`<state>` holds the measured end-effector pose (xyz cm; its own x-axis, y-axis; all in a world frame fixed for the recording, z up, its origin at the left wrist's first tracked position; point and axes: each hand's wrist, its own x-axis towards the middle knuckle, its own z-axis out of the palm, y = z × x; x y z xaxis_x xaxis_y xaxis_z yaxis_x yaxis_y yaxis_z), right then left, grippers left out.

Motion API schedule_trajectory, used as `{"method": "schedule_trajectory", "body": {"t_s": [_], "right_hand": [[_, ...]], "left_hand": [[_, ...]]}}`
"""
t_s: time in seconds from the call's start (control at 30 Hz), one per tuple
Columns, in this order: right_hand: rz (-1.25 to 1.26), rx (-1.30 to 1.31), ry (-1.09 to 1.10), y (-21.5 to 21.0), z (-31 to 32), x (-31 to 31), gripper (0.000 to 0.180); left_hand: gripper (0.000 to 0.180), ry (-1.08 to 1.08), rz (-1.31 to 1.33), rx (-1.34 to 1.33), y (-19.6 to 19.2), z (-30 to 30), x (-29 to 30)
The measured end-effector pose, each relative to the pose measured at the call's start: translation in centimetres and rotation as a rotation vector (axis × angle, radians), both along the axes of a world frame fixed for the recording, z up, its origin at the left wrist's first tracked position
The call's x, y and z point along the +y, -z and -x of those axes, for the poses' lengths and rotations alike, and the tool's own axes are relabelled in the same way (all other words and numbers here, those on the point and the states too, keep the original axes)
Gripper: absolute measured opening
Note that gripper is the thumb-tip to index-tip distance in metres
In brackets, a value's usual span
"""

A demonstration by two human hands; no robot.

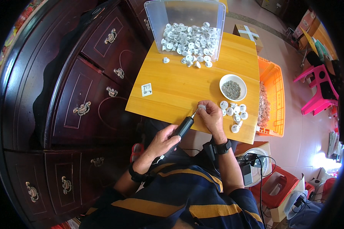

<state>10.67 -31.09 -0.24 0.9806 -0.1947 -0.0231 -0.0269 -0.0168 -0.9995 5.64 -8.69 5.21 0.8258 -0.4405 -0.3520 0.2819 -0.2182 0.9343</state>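
Note:
My left hand [162, 142] is closed around a black electric screwdriver [184, 128], which slants up and to the right. Its metal bit meets a small white round plastic part [202, 107] near the front of the yellow wooden table [179, 86]. Fingers of my right hand [213, 120] pinch that part, partly covering it. Just right of this hand lie several similar white plastic parts [236, 109]. Behind them stands a white bowl [244, 84] holding many small metal pieces that look like screws [231, 90].
A clear plastic bin [153, 32] heaped with white parts stands at the table's far end, some spilled before it. A printed white card [146, 89] lies at left. Dark drawers [80, 86] flank the left; an orange crate [278, 103] and pink stool [318, 78] are right.

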Motion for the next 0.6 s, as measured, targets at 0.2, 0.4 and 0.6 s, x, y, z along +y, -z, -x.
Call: {"method": "schedule_trajectory", "body": {"t_s": [0.2, 0.4, 0.6], "right_hand": [[0.024, -0.038, 0.009, 0.04, 0.07, 0.16, 0.013], [0.059, -0.032, 0.003, 0.52, 0.01, 0.05, 0.012], [0.034, -0.030, 0.011, 0.33, -0.01, 0.13, 0.012]], "left_hand": [[0.039, -0.001, 0.005, 0.005, 0.12, 0.00, 0.04], [0.039, -0.004, 0.012, 0.008, 0.30, 0.07, 0.09], [0.039, -0.004, 0.010, 0.004, 0.25, 0.03, 0.06]]}}
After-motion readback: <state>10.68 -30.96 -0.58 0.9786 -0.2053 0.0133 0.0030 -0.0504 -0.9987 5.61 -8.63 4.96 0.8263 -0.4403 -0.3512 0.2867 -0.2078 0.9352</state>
